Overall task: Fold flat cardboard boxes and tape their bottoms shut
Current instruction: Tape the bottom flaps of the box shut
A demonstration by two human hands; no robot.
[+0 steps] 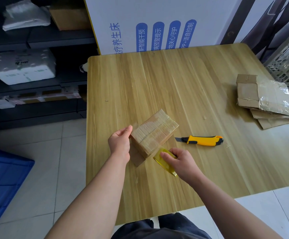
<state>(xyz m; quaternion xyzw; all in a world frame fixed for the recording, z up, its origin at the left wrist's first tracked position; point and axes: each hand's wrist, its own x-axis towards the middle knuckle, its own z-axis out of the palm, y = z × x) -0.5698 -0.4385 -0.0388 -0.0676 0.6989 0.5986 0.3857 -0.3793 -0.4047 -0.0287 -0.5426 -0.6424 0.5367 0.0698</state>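
Observation:
A small folded cardboard box (155, 131) stands tilted on the wooden table (174, 87), its taped flaps facing up. My left hand (120, 144) grips its left end, fingers curled over the edge. My right hand (179, 162) holds a roll of yellowish clear tape (164, 161) just below the box's near right corner, thumb on the roll. A strip of tape runs from the roll up onto the box. A stack of flat cardboard boxes (264, 99) with shiny tape lies at the table's right edge.
A yellow and black utility knife (202, 140) lies right of the box, blade pointing left. A large white printed carton (157, 23) stands behind the table. Dark shelves (37, 66) with foam boxes are at left, a blue crate (2, 178) on the floor, a grey crate (288, 66) at right.

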